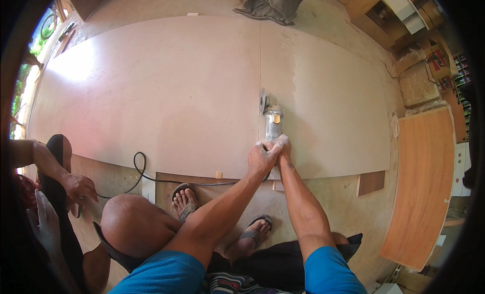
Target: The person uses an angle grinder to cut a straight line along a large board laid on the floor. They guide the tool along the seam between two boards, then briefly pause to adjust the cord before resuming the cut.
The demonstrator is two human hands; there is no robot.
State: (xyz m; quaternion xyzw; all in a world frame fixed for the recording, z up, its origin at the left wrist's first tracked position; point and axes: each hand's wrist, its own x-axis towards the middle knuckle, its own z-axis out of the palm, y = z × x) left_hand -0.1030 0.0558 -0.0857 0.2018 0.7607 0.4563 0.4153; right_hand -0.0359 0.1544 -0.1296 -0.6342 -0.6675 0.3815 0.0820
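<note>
An angle grinder (273, 124) with a grey body and a yellowish patch points away from me over a large pale board (177, 92). Its cutting disc (262, 100) stands on edge at a thin straight line that crosses the board from far to near. Both hands are closed round the rear of the tool: my left hand (263, 155) on the near left side, my right hand (284, 146) against it on the right. Pale dust coats the fingers. My hands hide the grinder's handle. Whether the disc is spinning cannot be told.
A black cord (172, 181) runs left from the grinder and loops beside the board. Another person's hand (80, 187) is at the left, near my knee. Wood scraps (370, 183) lie under the near edge. A brown panel (422, 188) and cardboard boxes (419, 84) stand right; dark cloth (273, 6) lies beyond.
</note>
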